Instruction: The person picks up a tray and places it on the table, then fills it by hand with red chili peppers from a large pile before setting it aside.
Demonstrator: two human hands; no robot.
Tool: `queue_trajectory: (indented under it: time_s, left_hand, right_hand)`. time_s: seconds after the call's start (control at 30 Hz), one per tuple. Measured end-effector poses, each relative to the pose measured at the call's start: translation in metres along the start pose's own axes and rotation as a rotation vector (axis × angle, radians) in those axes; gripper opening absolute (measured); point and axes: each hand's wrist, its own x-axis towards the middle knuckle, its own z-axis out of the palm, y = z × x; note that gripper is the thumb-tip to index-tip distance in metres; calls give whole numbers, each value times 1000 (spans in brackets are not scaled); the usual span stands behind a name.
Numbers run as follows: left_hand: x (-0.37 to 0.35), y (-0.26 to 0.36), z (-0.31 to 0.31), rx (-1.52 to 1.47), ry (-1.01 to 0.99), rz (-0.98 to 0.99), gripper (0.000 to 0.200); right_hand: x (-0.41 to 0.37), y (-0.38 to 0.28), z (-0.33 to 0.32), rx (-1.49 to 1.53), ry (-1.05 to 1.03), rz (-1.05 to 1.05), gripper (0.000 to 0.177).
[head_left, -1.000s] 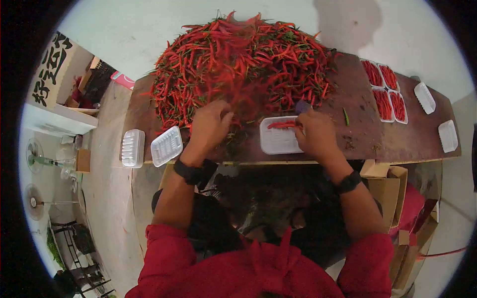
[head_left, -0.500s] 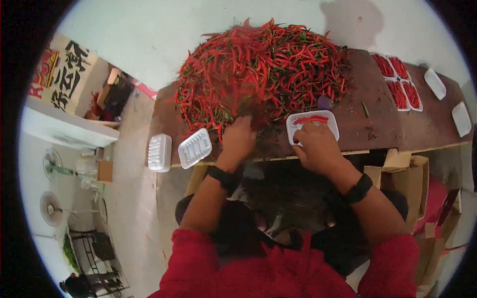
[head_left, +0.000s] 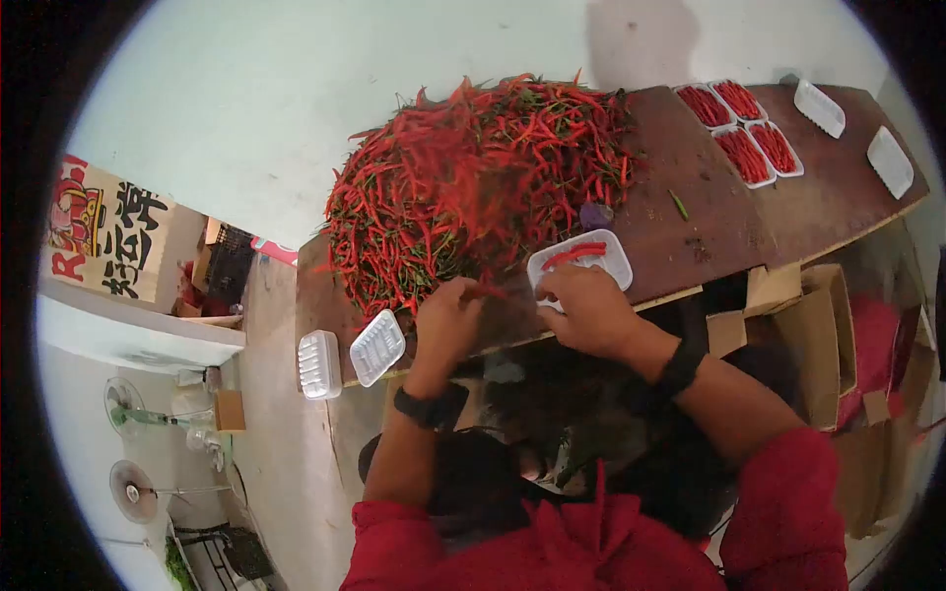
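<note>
A large heap of red chili peppers (head_left: 424,207) with green stems covers the left part of the brown table. My left hand (head_left: 448,325) is at the near edge of the heap, its fingers closed around a red chili pepper (head_left: 485,290), partly blurred. In front of me sits a white foam tray (head_left: 613,258) with a few red chilies (head_left: 574,253) lying along its far side. My right hand (head_left: 591,310) is over the tray's near left rim, thumb and fingers curled onto it; the fingertips are partly hidden.
Several chili-filled trays (head_left: 746,156) stand together at the right, with white trays (head_left: 890,163) beyond them. Stacked trays (head_left: 317,364) and a tilted tray (head_left: 377,348) are at the left edge. A purple object (head_left: 596,217) and a green chili (head_left: 679,204) lie nearby. An open cardboard box (head_left: 803,330) is below.
My left hand has come back from the heap towards the table edge with a red chili in its fingers. My right hand stays at the tray. The camera view has shifted.
</note>
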Motion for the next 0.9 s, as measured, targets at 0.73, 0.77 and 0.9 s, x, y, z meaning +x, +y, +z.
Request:
queue_trajectory:
  time_s: [0.73,0.77,0.9]
  left_hand:
    - [-22,41,5,-162,-12,219,18]
    - [-22,39,5,-156,-36,191,17]
    - [-24,37,5,-145,-8,239,15]
  right_hand:
    - [1,-7,4,401,-23,316,21]
    - [1,-8,6,394,-6,304,21]
    - [0,-6,13,445,40,271,21]
